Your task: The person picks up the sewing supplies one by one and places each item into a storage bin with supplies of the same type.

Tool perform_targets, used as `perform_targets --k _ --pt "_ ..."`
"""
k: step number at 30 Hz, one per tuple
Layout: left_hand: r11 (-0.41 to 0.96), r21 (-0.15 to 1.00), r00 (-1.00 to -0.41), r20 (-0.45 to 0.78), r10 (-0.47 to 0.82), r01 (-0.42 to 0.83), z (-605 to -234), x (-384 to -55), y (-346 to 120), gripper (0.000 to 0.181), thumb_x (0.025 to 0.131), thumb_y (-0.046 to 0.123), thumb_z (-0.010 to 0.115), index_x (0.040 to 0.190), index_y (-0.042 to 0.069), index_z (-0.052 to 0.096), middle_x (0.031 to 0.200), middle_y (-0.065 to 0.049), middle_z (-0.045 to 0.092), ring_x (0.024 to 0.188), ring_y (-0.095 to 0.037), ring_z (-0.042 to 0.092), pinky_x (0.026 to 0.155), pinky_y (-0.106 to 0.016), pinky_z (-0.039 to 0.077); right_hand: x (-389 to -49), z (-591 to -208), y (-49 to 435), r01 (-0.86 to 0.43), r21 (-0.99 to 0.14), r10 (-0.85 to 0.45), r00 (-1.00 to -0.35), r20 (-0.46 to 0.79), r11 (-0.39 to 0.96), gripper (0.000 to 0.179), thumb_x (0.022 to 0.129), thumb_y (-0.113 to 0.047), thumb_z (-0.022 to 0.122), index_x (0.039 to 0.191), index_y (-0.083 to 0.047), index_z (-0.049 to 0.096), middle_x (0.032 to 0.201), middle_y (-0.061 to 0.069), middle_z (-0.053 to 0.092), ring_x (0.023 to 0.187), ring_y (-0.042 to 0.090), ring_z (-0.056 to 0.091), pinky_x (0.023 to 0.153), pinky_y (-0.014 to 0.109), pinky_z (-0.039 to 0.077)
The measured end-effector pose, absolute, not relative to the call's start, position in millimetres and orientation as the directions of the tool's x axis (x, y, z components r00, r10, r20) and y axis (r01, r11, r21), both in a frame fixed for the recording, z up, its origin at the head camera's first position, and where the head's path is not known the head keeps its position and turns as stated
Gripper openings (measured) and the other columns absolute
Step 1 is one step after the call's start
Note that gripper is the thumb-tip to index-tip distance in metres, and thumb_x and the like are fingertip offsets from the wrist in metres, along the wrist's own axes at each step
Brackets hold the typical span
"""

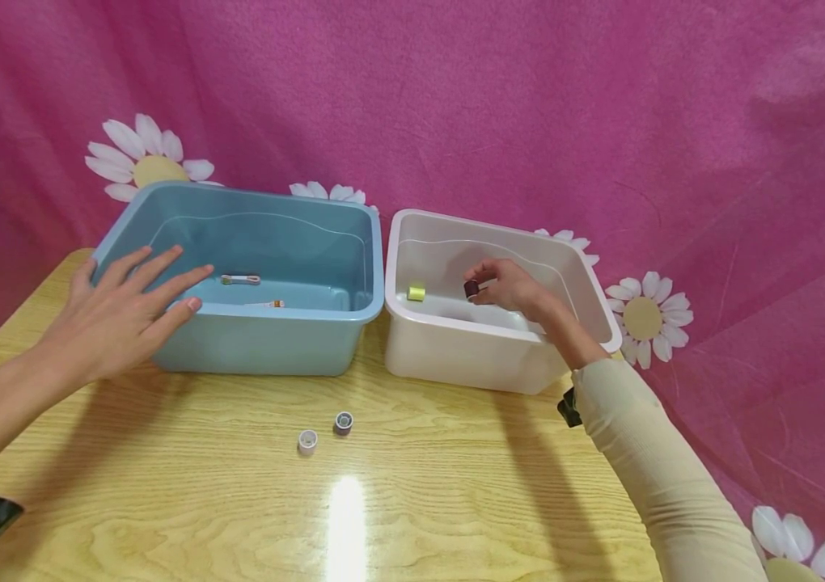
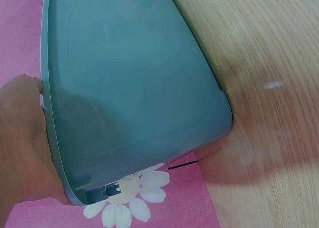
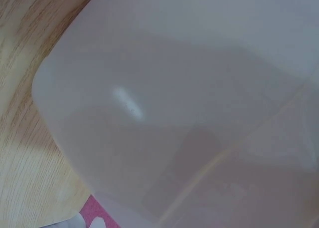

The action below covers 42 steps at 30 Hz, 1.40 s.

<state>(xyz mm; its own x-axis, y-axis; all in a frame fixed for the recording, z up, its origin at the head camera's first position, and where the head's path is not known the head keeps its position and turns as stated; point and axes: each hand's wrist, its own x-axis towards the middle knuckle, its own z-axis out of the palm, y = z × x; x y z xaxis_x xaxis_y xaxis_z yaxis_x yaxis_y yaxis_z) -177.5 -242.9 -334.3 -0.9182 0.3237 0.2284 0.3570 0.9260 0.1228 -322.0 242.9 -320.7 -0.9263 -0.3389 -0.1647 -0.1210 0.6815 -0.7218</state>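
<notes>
My right hand [image 1: 507, 287] pinches a dark maroon thread spool [image 1: 471, 288] between fingertips and thumb, inside the opening of the white bin [image 1: 471, 356]. A yellow-green spool [image 1: 416, 293] lies in that bin, to the left of the hand. My left hand [image 1: 124, 307] is spread over the front left part of the blue bin [image 1: 260, 343], fingers extended, holding nothing. Its side lies along the blue bin's rim [image 2: 46, 88] in the left wrist view. Inside the blue bin are a pinkish floss skein [image 1: 241, 280] and a small white-and-orange item [image 1: 274, 304].
Two small spools stand on the wooden table [image 1: 427, 485] before the bins: a whitish spool [image 1: 307, 441] and a dark spool with a pale rim [image 1: 343, 423]. A pink flowered cloth [image 1: 456, 105] hangs right behind. The bins stand side by side with a narrow gap.
</notes>
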Motion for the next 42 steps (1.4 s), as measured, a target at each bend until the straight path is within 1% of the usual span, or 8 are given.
perform_targets --k 11,19,24,28,31,34,36,42 --pt "0.925 0.126 -0.917 0.234 0.323 0.358 -335 -176 -243 0.054 0.105 0.045 0.042 0.154 0.021 0.041 0.159 -0.021 0.028 0.14 -0.05 0.022 0.101 -0.08 0.008 -322 -321 243 -0.125 -0.718 -0.342 -0.925 -0.165 0.685 0.036 0.087 0.015 0.063 0.122 0.011 0.056 0.126 0.028 0.058 0.112 0.033 0.058 0.091 0.033 0.049" --pt "0.924 0.126 -0.916 0.237 0.324 0.36 -334 -176 -243 0.054 0.106 0.045 0.042 0.154 0.021 0.041 0.159 -0.021 0.028 0.139 -0.05 0.022 0.101 -0.08 0.008 -320 -320 243 -0.121 -0.731 -0.341 -0.926 -0.16 0.671 0.035 0.089 0.013 0.061 0.123 0.012 0.054 0.132 0.032 0.053 0.124 0.042 0.051 0.099 0.04 0.046" --pt "0.926 0.129 -0.92 0.224 0.322 0.356 -334 -176 -243 0.054 0.106 0.045 0.041 0.155 0.021 0.04 0.159 -0.021 0.027 0.14 -0.051 0.021 0.102 -0.08 0.006 -320 -318 243 -0.131 -0.728 -0.344 -0.927 -0.151 0.673 0.034 0.09 0.013 0.061 0.123 0.011 0.055 0.133 0.033 0.053 0.127 0.044 0.049 0.102 0.043 0.045" --pt "0.926 0.131 -0.921 0.219 0.323 0.355 -334 -177 -243 0.055 0.106 0.046 0.04 0.155 0.021 0.039 0.16 -0.021 0.026 0.14 -0.051 0.021 0.102 -0.08 0.005 -320 -316 243 -0.107 -0.75 -0.339 -0.927 -0.162 0.653 0.034 0.091 0.011 0.061 0.124 0.011 0.053 0.13 0.031 0.054 0.118 0.036 0.056 0.097 0.042 0.049" --pt "0.926 0.133 -0.922 0.218 0.321 0.354 -334 -177 -243 0.054 0.106 0.046 0.04 0.155 0.021 0.04 0.16 -0.021 0.026 0.14 -0.051 0.021 0.102 -0.08 0.005 -321 -316 243 -0.071 -0.784 -0.338 -0.923 -0.183 0.617 0.035 0.093 0.008 0.061 0.126 0.01 0.051 0.123 0.029 0.057 0.105 0.028 0.06 0.091 0.042 0.053" --pt "0.926 0.133 -0.922 0.216 0.321 0.353 -334 -177 -243 0.054 0.106 0.046 0.039 0.155 0.022 0.039 0.16 -0.02 0.025 0.14 -0.051 0.02 0.102 -0.08 0.004 -320 -315 243 -0.063 -0.798 -0.346 -0.919 -0.187 0.599 0.034 0.095 0.004 0.061 0.127 0.008 0.05 0.116 0.026 0.061 0.098 0.024 0.063 0.089 0.044 0.054" --pt "0.926 0.132 -0.922 0.214 0.322 0.354 -334 -177 -243 0.054 0.106 0.046 0.039 0.155 0.022 0.039 0.16 -0.02 0.026 0.14 -0.051 0.02 0.102 -0.08 0.004 -319 -313 243 -0.068 -0.8 -0.349 -0.919 -0.182 0.597 0.033 0.096 0.003 0.06 0.127 0.007 0.051 0.112 0.023 0.064 0.098 0.023 0.063 0.088 0.044 0.054" --pt "0.924 0.133 -0.921 0.215 0.326 0.358 -334 -177 -243 0.054 0.106 0.045 0.04 0.155 0.021 0.04 0.16 -0.021 0.026 0.14 -0.051 0.021 0.101 -0.08 0.006 -312 -309 239 -0.096 -0.819 -0.355 -0.925 -0.137 0.566 0.031 0.097 0.0 0.061 0.127 0.006 0.053 0.106 0.015 0.065 0.096 0.019 0.061 0.082 0.033 0.055"
